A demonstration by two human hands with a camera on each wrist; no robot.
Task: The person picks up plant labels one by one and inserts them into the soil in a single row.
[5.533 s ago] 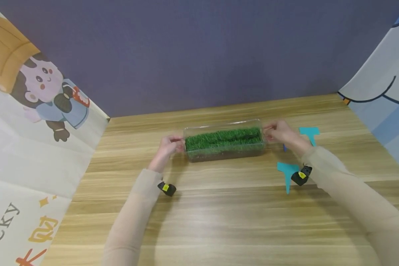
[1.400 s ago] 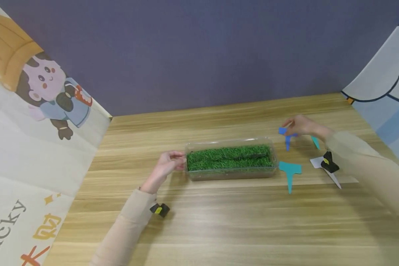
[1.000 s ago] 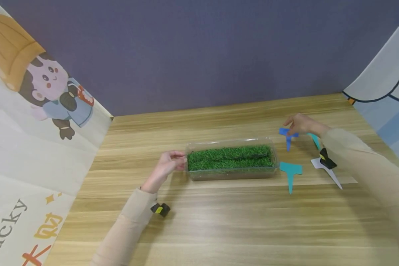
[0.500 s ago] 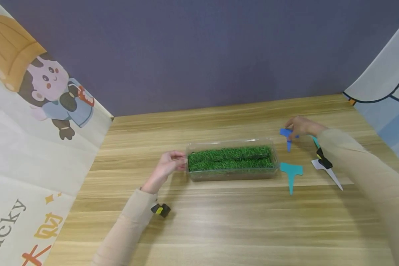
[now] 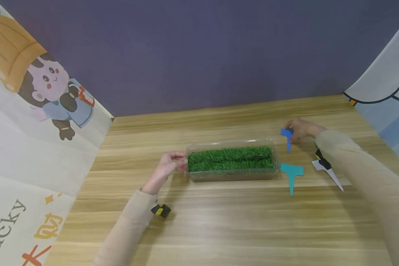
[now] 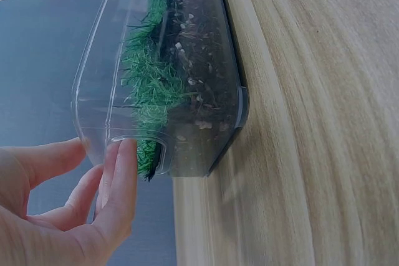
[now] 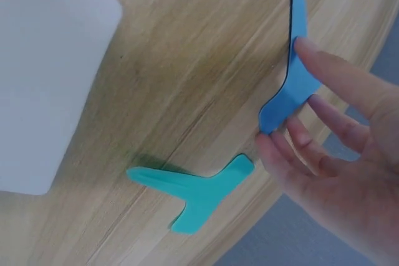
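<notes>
Fingers pinching blue marker, teal neighbour—whole only from right wrist

Turf is showing grass green with a dark middle line. Soil is reading brown-black with pale flecks; tray is appearing clear, colourless. Blue tag, teal tag and white tag are showing flat colour. Tabletop is running tan with darker wood-grain streaks. Sleeves are showing beige; wrist devices are reading black and yellow. Back panel is holding slate blue. Left wall is carrying orange and red figures on white.
</notes>
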